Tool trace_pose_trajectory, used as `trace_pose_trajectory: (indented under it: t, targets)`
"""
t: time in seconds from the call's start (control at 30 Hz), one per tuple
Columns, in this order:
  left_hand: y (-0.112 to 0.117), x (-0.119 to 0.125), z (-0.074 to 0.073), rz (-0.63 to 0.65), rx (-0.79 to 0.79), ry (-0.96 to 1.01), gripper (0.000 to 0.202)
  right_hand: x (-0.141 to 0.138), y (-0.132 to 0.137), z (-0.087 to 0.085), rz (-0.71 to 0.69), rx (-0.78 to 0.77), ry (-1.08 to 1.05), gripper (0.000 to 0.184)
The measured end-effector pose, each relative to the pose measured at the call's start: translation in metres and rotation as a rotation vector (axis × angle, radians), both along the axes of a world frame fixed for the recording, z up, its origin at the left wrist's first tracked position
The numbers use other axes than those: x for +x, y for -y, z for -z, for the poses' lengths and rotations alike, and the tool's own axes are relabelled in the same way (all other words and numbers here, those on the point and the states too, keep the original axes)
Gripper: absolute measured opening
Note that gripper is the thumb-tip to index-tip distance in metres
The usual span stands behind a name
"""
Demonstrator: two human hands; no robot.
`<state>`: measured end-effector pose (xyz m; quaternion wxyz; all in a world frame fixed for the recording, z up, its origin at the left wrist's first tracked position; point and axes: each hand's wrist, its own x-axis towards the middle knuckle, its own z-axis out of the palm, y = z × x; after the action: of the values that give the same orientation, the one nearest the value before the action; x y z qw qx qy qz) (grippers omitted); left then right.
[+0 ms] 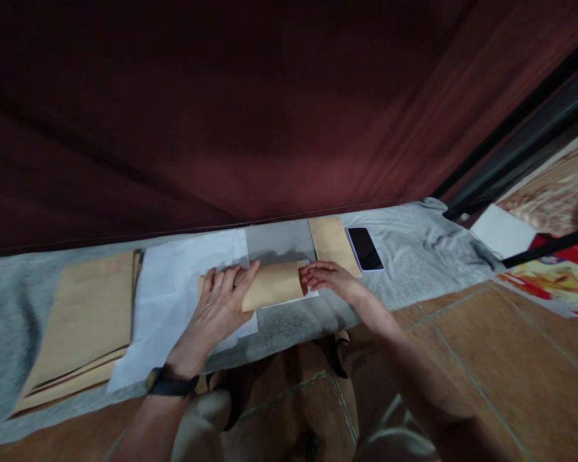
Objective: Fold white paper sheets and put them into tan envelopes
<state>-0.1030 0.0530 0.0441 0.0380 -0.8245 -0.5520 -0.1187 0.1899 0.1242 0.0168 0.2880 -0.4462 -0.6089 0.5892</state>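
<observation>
A small brown paper envelope (272, 285) lies crosswise in front of me, its darker mouth facing right. My left hand (224, 298) grips its left end, with the thumb along the upper edge. White paper (311, 294) sticks out at the mouth. There my right hand (331, 280) has its fingers bent together at the paper's edge; the fingertips are partly hidden. Under my left hand spreads a stack of white sheets (173, 282). Just beyond my right hand lies another brown envelope (334, 242), flat on the cloth.
A phone (365, 249) with a dark screen lies right of the flat envelope. Several larger brown envelopes (89, 308) are stacked at the left. Grey cloth (414, 244) covers the narrow surface, backed by a dark red curtain (250, 128). A colourful box (559, 276) stands at the right.
</observation>
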Motion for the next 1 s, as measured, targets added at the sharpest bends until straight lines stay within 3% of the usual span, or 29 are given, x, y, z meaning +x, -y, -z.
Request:
trace_pose_trajectory:
  t: [0.07, 0.13, 0.2, 0.27, 0.4, 0.6, 0.87, 1.0]
  targets:
    - [-0.001, -0.008, -0.002, -0.068, 0.027, 0.034, 0.091, 0.006, -0.006, 0.001, 0.163, 0.008, 0.048, 0.032]
    - [-0.001, -0.014, -0.004, -0.123, 0.05, 0.049, 0.093, 0.007, -0.005, 0.003, 0.253, 0.102, 0.305, 0.025]
    - [-0.001, -0.02, -0.004, -0.157, 0.062, 0.041, 0.094, -0.001, 0.002, 0.006, 0.237, 0.204, 0.604, 0.022]
    - [-0.002, -0.026, -0.002, -0.175, 0.057, 0.019, 0.092, -0.016, 0.013, 0.01, 0.216, 0.289, 0.822, 0.031]
    - [-0.006, -0.04, 0.007, -0.199, -0.012, -0.032, 0.092, -0.042, 0.025, 0.016, 0.242, 0.368, 1.035, 0.055]
    - [-0.011, -0.059, 0.018, -0.229, -0.151, -0.032, 0.096, -0.04, 0.018, 0.018, 0.252, 0.339, 1.026, 0.059]
    - [-0.015, -0.068, 0.024, -0.246, -0.217, 0.036, 0.095, -0.027, 0.009, 0.014, 0.183, 0.238, 0.846, 0.011]
    - [-0.015, -0.072, 0.027, -0.267, -0.208, 0.031, 0.094, -0.011, -0.002, 0.02, 0.255, 0.242, 0.651, 0.004]
